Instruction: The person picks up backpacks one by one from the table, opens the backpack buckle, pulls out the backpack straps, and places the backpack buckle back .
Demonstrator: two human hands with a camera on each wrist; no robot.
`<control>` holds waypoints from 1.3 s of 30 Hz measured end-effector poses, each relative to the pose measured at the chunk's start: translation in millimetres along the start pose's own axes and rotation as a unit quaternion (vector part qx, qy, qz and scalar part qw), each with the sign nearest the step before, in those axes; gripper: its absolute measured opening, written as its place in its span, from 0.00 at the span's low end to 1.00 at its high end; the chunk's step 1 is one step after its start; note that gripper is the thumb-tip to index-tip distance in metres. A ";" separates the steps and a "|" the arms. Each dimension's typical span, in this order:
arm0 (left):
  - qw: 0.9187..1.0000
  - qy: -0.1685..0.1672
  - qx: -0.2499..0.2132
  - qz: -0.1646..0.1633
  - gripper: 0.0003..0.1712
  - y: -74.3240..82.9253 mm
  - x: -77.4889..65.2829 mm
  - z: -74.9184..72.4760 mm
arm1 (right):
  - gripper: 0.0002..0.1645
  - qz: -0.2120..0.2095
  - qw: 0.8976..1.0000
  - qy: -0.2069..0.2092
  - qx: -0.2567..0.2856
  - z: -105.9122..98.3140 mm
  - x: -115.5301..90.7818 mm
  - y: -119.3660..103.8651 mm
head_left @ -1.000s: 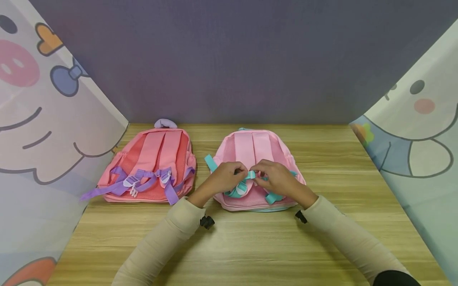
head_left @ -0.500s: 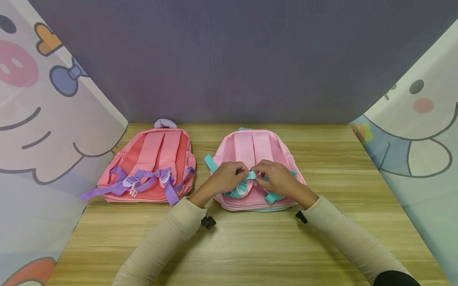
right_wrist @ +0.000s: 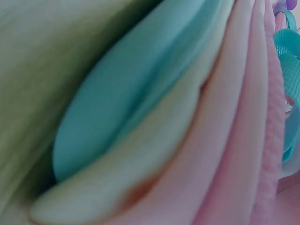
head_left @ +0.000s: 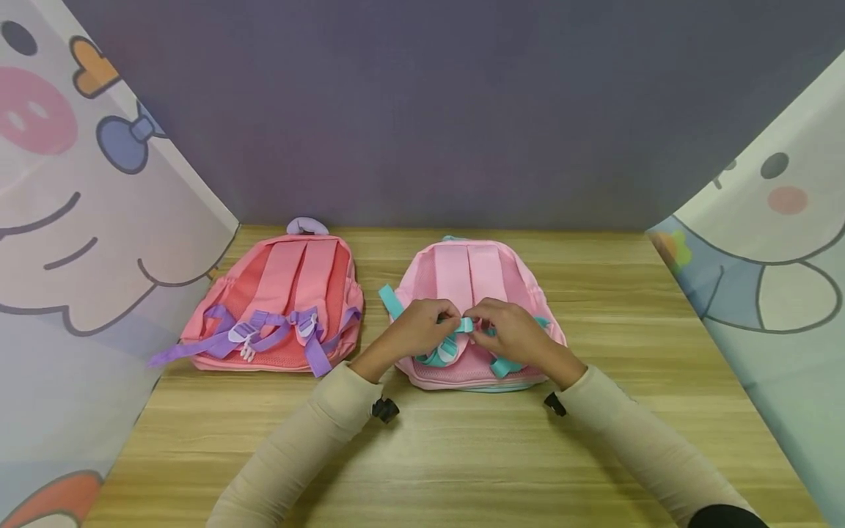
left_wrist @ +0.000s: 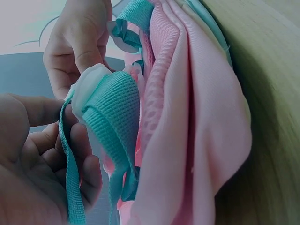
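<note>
My left hand [head_left: 420, 325] pinches a crosswise turquoise strap [left_wrist: 71, 178], my right hand [head_left: 508, 328] its buckle [left_wrist: 90, 80]; the pink backpack [head_left: 452, 273] points away, a coral backpack [head_left: 280, 275] leftward.

Left hand [left_wrist: 35, 173]: the left wrist view's left edge is cropping it.
Right hand [left_wrist: 79, 37]: that view's top edge is cropping it; the white buckle [left_wrist: 91, 82] is covering part.
Teal strap [left_wrist: 72, 187]: its lower run is leaving through the bottom edge.
Pink backpack [head_left: 465, 279]: both hands are hiding part; I am receiving it blurred in the right wrist view.
Sleeves [head_left: 284, 447]: the head view's bottom edge is cropping both.
</note>
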State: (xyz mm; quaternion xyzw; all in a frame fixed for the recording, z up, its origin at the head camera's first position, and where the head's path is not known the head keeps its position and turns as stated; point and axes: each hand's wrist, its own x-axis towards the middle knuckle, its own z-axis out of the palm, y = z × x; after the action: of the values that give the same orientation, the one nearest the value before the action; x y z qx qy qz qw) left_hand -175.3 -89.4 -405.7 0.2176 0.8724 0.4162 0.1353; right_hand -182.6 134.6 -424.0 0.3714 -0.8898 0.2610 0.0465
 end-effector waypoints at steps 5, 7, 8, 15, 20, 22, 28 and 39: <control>1.000 0.001 0.008 -0.004 0.10 0.9 -0.4 -0.7 | 0.15 -0.005 1.000 0.003 -0.004 -0.4 0.8 -0.7; 1.000 0.003 0.017 -0.002 0.10 1.0 0.0 -0.4 | 0.15 -0.006 1.000 0.003 -0.006 -0.5 0.9 -0.6; 1.000 0.003 0.020 -0.001 0.10 1.1 0.0 -0.3 | 0.15 -0.008 1.000 0.003 -0.007 -0.5 0.9 -0.4; 0.999 0.004 0.038 0.001 0.10 3.5 1.9 0.2 | 0.16 -0.014 1.000 0.000 -0.005 -2.4 1.4 0.5; 0.999 0.002 0.038 0.007 0.10 5.1 3.4 -0.3 | 0.16 -0.020 1.000 0.001 -0.008 -4.8 1.7 0.5; 0.999 0.001 0.040 0.007 0.10 5.1 4.3 0.2 | 0.15 -0.022 1.000 0.000 -0.007 -6.0 1.7 0.2; 0.999 0.003 0.042 0.004 0.10 5.2 4.8 1.2 | 0.13 -0.028 1.000 -0.008 -0.011 -7.7 2.0 -1.0; 1.000 0.004 0.000 -0.030 0.11 7.2 0.4 -3.5 | 0.13 -0.016 1.000 0.009 -0.008 -8.2 2.6 -4.3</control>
State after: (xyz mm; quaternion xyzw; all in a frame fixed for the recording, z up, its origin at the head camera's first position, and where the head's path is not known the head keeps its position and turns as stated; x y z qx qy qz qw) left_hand -175.2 -87.5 -397.9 0.1897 0.8789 0.4133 0.1441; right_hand -182.4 134.5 -414.4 0.3830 -0.8854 0.2561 0.0619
